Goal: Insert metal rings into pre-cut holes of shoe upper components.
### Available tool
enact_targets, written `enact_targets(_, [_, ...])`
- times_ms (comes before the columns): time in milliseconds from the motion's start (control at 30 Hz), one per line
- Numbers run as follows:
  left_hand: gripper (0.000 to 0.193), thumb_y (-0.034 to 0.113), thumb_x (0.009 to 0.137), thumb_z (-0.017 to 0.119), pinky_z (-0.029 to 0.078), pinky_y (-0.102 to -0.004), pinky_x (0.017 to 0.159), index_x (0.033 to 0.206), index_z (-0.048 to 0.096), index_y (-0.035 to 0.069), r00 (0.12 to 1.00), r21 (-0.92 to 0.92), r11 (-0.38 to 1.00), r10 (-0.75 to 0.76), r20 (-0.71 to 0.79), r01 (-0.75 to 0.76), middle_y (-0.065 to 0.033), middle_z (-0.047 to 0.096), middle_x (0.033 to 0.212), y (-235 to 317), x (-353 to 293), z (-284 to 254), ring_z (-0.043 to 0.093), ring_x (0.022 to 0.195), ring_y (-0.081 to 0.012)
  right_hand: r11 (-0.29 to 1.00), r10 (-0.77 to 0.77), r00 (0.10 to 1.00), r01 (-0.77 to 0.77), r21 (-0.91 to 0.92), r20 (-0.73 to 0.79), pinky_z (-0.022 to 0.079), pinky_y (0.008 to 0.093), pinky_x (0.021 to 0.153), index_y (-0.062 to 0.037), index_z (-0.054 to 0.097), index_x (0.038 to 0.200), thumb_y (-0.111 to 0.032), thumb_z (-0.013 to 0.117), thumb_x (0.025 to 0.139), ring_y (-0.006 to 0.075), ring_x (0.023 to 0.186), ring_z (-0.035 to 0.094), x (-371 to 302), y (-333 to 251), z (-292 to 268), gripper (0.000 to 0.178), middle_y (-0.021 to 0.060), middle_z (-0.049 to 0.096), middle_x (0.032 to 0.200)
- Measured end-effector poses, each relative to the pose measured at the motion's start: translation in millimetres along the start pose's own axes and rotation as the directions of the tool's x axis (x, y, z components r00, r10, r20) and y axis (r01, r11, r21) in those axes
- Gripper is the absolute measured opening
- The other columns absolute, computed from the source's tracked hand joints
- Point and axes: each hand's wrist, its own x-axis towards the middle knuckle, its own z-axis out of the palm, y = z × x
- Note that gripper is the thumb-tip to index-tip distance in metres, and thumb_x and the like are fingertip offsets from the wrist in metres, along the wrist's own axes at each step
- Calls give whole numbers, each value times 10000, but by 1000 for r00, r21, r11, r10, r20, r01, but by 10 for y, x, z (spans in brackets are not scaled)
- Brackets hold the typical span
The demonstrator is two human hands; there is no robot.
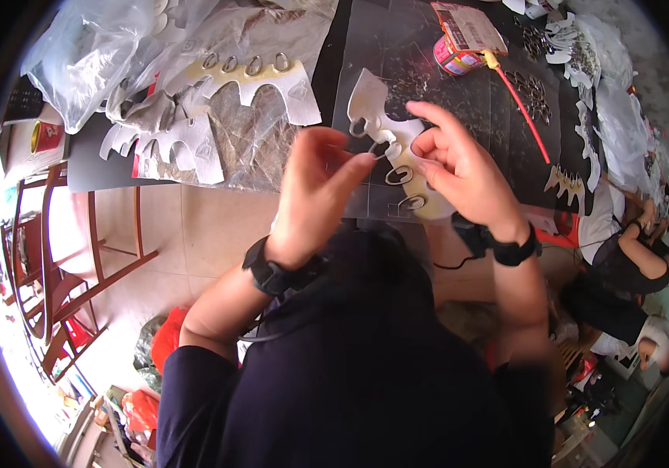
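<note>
A white, scalloped card strip [422, 196] with a yellowish band lies on the dark tabletop in front of me. Several oval metal rings [399, 176] are set along it. With thumb and fingers pinched, my left hand [312, 187] holds one metal ring [381, 150] at the middle of the strip. Over the strip's right side is my right hand [467, 168], its index finger raised and the other fingers loosely curled. Its thumb is close to the card; whether it touches cannot be made out. Both wrists wear black bands.
A similar strip with rings [255, 69] lies at left on a plastic-covered board, near clear bags [88, 66]. A round tub [457, 54] with a red stick [523, 113] stands ahead, beside loose rings [533, 93]. Wooden chair at left [53, 288]; people work at right [638, 253].
</note>
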Motion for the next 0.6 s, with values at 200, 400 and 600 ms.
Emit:
enact_targets(200, [214,-53,687,627,473,-358,762,881,542,-23,727,514,515,486,485,-686,-155,489,973,131,307,-6,531,871,-325,687,-389,919,339,-643,69,459,340,769,-62,584,1054,8,650,731,273,871,538,104,292,-177,337,92,533,896])
enact_targets(400, [262,-27,705,640,454,-369,808,956,568,1,609,484,389,330,721,-784,-129,521,991,-44,760,132,544,928,-316,548,-426,905,268,-793,11,448,350,768,-39,631,872,33,613,730,256,892,534,21,345,-267,159,68,536,900])
enact_targets(600, [307,-3,685,671,453,-372,806,970,558,14,603,496,370,283,746,-786,-122,524,956,-75,821,200,542,909,-315,860,-257,943,124,-495,-210,483,326,669,-4,619,903,65,512,806,262,726,599,36,362,-294,161,92,577,800])
